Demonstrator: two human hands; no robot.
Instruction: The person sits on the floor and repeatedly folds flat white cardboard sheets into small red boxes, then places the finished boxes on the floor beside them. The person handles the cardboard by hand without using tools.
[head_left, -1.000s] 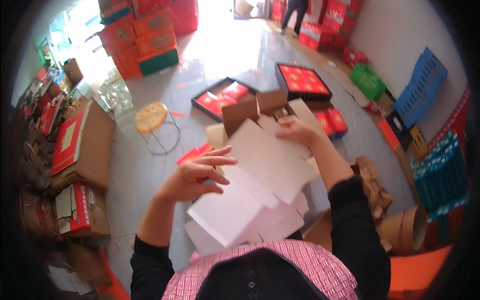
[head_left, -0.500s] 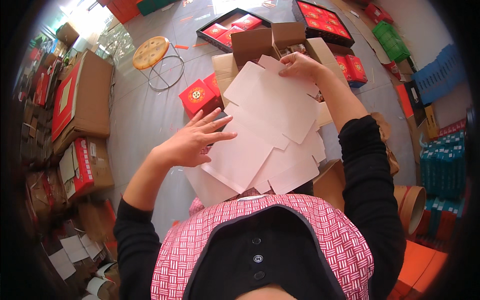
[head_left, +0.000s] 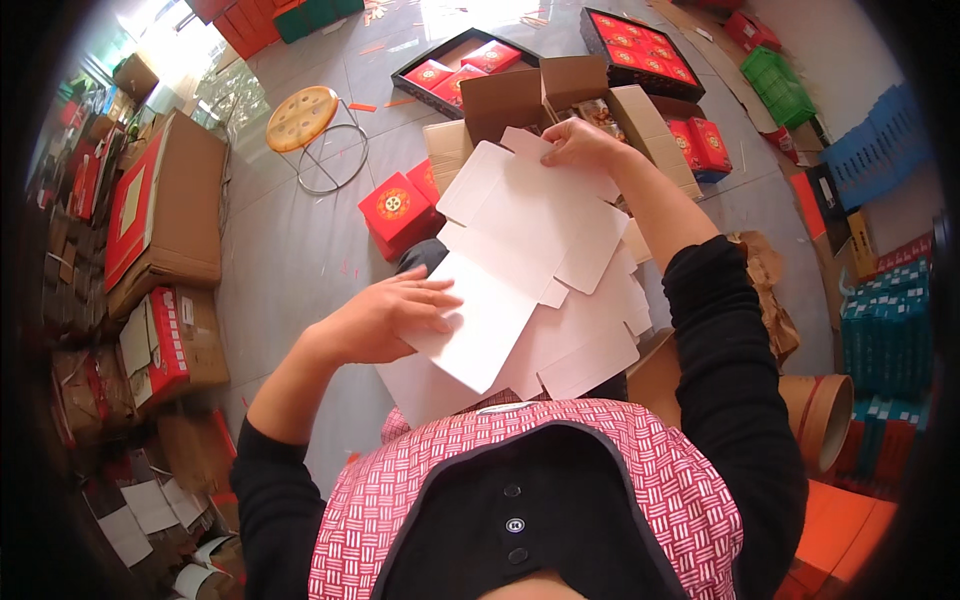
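Observation:
A flat white cardboard box blank [head_left: 550, 215] with cut flaps lies slanted over my lap. At its far end my right hand [head_left: 585, 147] pinches a small tab. My left hand [head_left: 392, 318] is closed at the blank's near left edge, fingers on top and the thumb hidden. Under it, more white blanks [head_left: 585, 350] fan out toward my checked apron. Just beyond stands an open brown carton [head_left: 505, 100], its flaps up, with small wrapped packets [head_left: 600, 114] inside. Red boxes [head_left: 395, 207] sit on the floor left of the blanks.
A round stool [head_left: 303, 120] stands at the far left. Dark trays hold red boxes at the back, one tray [head_left: 642, 52] at the right. Large cartons [head_left: 175, 200] line the left side. A brown drum [head_left: 815, 420] and teal packs [head_left: 888, 325] are at the right.
My left hand has come down from above the sheets onto the top blank's near left edge. The top blank has shifted slightly left and nearer, and my right hand has moved left with it.

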